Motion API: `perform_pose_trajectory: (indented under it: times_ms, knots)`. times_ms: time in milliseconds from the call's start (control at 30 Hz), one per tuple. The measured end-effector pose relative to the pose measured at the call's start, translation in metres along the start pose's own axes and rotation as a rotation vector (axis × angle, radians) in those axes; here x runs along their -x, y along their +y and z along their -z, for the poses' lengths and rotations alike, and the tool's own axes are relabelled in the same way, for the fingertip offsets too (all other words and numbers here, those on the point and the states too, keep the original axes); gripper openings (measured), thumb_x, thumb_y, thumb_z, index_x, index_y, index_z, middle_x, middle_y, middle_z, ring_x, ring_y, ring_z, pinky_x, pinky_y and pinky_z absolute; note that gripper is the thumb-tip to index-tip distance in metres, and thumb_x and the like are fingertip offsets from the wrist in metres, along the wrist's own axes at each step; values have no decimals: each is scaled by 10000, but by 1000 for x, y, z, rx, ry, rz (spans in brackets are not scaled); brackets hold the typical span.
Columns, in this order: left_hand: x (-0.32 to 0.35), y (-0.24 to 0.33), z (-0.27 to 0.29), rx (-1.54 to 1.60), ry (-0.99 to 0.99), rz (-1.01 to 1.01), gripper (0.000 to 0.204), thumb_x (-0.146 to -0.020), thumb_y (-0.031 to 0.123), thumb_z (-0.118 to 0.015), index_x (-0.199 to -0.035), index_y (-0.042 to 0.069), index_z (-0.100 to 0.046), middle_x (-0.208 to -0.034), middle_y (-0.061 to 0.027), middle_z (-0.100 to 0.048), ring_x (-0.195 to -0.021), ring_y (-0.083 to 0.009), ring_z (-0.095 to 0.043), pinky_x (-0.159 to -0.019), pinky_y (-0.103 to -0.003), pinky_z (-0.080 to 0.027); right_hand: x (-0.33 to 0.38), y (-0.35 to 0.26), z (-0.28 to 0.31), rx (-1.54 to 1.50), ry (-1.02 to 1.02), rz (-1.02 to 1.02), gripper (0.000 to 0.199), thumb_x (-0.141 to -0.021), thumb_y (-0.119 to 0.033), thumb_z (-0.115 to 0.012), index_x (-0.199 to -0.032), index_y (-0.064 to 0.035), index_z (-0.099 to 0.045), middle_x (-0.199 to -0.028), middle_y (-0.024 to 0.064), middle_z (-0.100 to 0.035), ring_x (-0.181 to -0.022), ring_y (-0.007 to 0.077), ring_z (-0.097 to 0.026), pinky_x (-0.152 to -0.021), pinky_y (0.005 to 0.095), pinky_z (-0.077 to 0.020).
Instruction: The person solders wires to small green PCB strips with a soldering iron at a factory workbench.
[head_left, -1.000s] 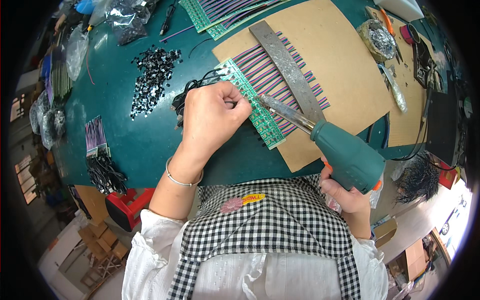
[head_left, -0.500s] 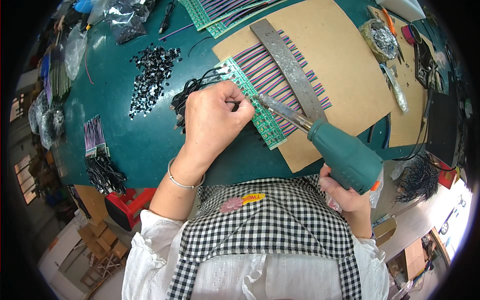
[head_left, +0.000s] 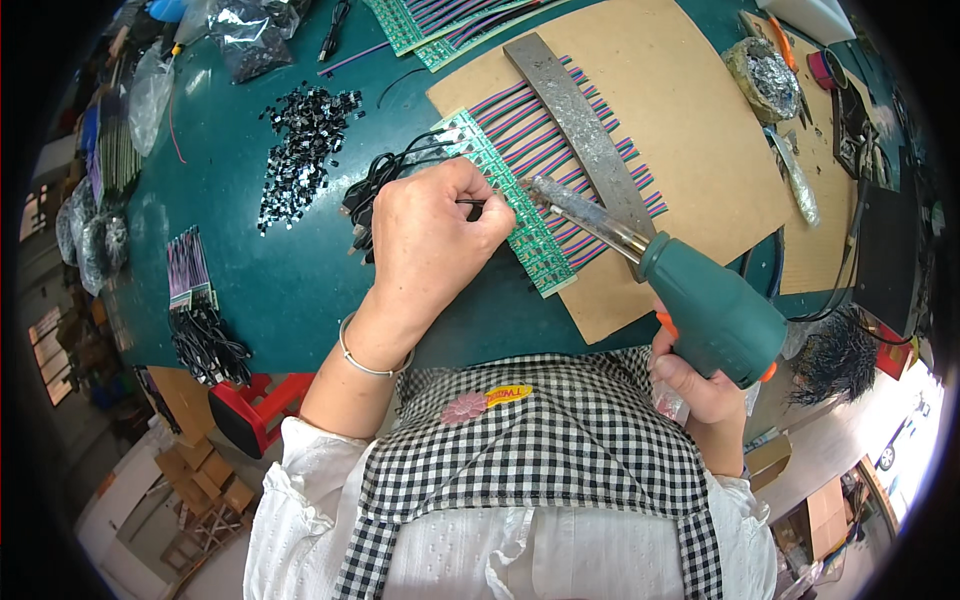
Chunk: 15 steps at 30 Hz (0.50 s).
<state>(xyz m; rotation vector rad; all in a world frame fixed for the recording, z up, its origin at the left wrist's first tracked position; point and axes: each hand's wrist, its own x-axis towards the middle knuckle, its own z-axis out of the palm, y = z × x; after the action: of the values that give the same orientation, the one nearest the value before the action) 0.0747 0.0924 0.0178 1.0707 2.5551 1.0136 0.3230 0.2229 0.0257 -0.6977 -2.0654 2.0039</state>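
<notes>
My left hand [head_left: 430,230] is closed in a pinch on a thin black cable [head_left: 470,203] at the near edge of a green circuit board strip [head_left: 540,255]. The rest of the black cables [head_left: 372,190] lie bunched left of the board, partly behind that hand. In my right hand [head_left: 700,392] is a green soldering gun [head_left: 715,310], its metal tip just right of the pinching fingers, over the coloured wires [head_left: 510,125] that run from the board. Whether the tip touches anything I cannot tell. Across those wires lies a flat grey metal bar [head_left: 585,125].
Brown cardboard [head_left: 690,110] lies under the board. A heap of small black parts [head_left: 305,150] sits to the left, near a finished-looking cable bundle [head_left: 205,340]. More green boards [head_left: 400,25] lie at the back. A foil-wrapped lump [head_left: 760,80] stands at the far right.
The soldering gun has shifted right, its tip drawing away from the board onto the wires. My left hand keeps its pinch, almost in the same place.
</notes>
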Motion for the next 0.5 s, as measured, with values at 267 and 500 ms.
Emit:
perform_pose_trajectory:
  times_ms: [267, 500]
  knots:
    - [2, 0, -1, -21, 3, 6, 69, -615, 80, -657, -606, 42, -600, -529, -89, -571, -463, -216, -573, -454, -310, -445, -10, 4, 2, 206, -99, 199, 426, -687, -20, -702, -1068, 59, -530, -769, 103, -587, -614, 158, -571, -535, 256, -465]
    - [2, -2, -4, -19, 31, -33, 67, -613, 75, -655, -608, 36, -601, -534, -97, -573, -469, -228, -577, -453, -318, -446, 2, 2, -2, -64, 30, -46, 538, -687, -50, -729, -1157, 79, -501, -932, 133, -595, -610, 171, -570, -519, 266, -477]
